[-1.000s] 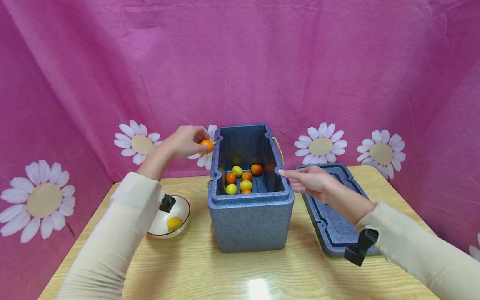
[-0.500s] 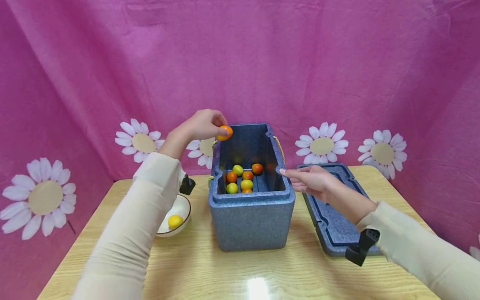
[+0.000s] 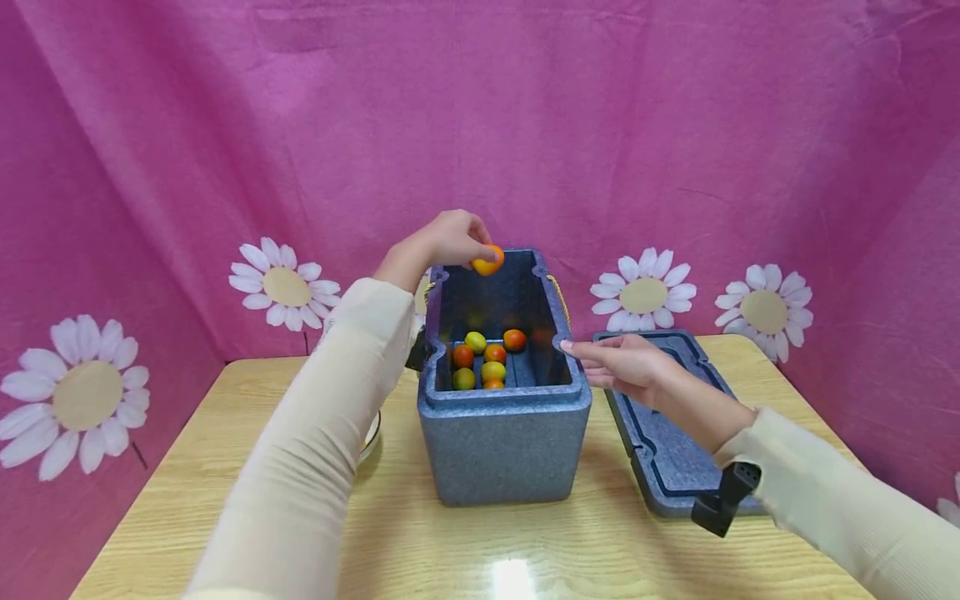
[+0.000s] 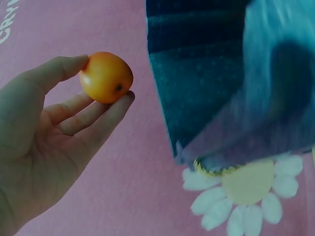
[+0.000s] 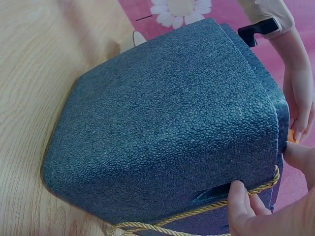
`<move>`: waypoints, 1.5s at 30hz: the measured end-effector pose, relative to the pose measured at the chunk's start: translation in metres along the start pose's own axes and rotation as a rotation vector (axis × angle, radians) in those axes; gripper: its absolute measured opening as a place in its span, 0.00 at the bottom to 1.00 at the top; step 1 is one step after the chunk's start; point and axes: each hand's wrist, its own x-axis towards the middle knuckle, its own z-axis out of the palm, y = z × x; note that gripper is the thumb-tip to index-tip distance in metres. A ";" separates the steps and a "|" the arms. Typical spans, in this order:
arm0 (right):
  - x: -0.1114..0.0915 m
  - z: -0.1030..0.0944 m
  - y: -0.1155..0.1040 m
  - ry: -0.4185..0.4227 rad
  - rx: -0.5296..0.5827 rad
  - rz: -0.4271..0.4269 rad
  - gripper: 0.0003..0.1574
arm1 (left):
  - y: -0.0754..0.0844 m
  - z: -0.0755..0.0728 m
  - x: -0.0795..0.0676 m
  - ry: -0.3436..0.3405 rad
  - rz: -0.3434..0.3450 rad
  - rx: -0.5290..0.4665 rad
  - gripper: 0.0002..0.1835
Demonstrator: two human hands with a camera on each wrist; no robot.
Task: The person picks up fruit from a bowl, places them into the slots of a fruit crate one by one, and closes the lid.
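In the head view, my left hand (image 3: 448, 239) pinches a small round orange fruit (image 3: 489, 262) in front of the far end of the grey foam box (image 3: 506, 454). The left wrist view shows the fruit (image 4: 106, 77) between thumb and fingertips, a dark spot on its skin. Several red, orange and yellow-green fruits (image 3: 492, 371) lie on the floor of the open box. My right hand (image 3: 628, 363) grips the box's right wall, thumb at the rim; in the right wrist view its fingers (image 5: 237, 206) touch the outer side beside a yellow rope (image 5: 197, 211).
To the right, the box's grey lid (image 3: 671, 442) lies flat on the wooden table (image 3: 420, 550). A white bowl (image 3: 372, 433) with a dark rim stands left of the box, mostly hidden by the left sleeve. A pink cloth with daisies (image 3: 285, 286) hangs behind.
My left hand has moved right and up with the orange fruit, from beside the box's left rim to its far opening. The left sleeve now covers most of the bowl. My right hand stays put.
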 end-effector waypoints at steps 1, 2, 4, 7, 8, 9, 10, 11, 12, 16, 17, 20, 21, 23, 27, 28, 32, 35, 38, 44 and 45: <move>0.000 0.000 0.000 0.001 0.003 0.000 0.55 | 0.001 0.003 0.002 0.001 0.002 -0.010 0.19; 0.001 0.000 0.000 0.001 0.004 -0.001 0.55 | 0.001 0.005 0.004 0.003 0.005 -0.022 0.19; 0.001 0.000 0.000 0.001 0.007 -0.002 0.55 | 0.000 0.011 0.008 0.009 0.005 -0.054 0.19; 0.002 0.000 0.000 -0.003 0.010 -0.002 0.56 | -0.002 0.018 0.013 0.025 -0.003 -0.116 0.19; 0.002 0.000 -0.001 -0.006 0.005 -0.003 0.56 | -0.002 0.019 0.015 0.032 -0.008 -0.136 0.19; 0.001 0.000 -0.001 -0.006 0.001 -0.002 0.56 | -0.003 0.021 0.016 0.039 -0.013 -0.150 0.19; 0.001 0.000 -0.001 -0.006 -0.003 -0.003 0.56 | -0.003 0.023 0.018 0.047 -0.017 -0.163 0.19; 0.002 0.000 -0.001 -0.006 -0.005 -0.003 0.56 | -0.002 0.025 0.019 0.053 -0.021 -0.173 0.19; 0.001 0.000 -0.001 -0.005 -0.010 -0.003 0.57 | -0.002 0.027 0.020 0.058 -0.026 -0.179 0.19; 0.001 -0.001 -0.001 -0.008 -0.015 0.000 0.57 | -0.002 0.035 0.024 0.058 -0.057 -0.192 0.19; 0.001 -0.001 -0.001 -0.010 -0.016 0.000 0.57 | -0.002 0.037 0.024 0.051 -0.065 -0.190 0.19; 0.001 -0.001 0.000 -0.016 -0.016 -0.002 0.57 | -0.003 0.042 0.026 0.018 -0.095 -0.176 0.19; 0.001 -0.002 0.000 -0.018 -0.015 -0.003 0.57 | -0.003 0.044 0.027 0.008 -0.106 -0.165 0.19; 0.001 -0.002 0.000 -0.015 -0.014 -0.003 0.57 | -0.003 0.047 0.028 -0.010 -0.131 -0.137 0.19; 0.000 -0.001 0.000 -0.012 -0.014 0.001 0.56 | -0.002 0.050 0.029 -0.034 -0.180 -0.075 0.17; 0.000 -0.001 0.000 -0.010 -0.011 0.004 0.56 | -0.001 0.050 0.029 -0.036 -0.186 -0.063 0.17; 0.000 0.000 -0.001 -0.006 -0.001 0.010 0.56 | 0.005 0.045 0.026 -0.022 -0.186 -0.019 0.19; 0.001 0.000 -0.001 -0.007 0.012 0.006 0.55 | 0.010 0.037 0.023 -0.003 -0.173 0.012 0.19; 0.002 0.002 -0.002 -0.008 0.024 -0.002 0.54 | 0.014 0.026 0.017 0.007 -0.155 0.025 0.19; 0.001 0.003 -0.002 -0.013 0.024 -0.010 0.53 | 0.014 0.004 -0.002 0.000 -0.123 0.008 0.22; 0.001 0.003 -0.002 -0.012 0.023 -0.008 0.53 | 0.012 0.001 -0.006 0.003 -0.122 0.001 0.22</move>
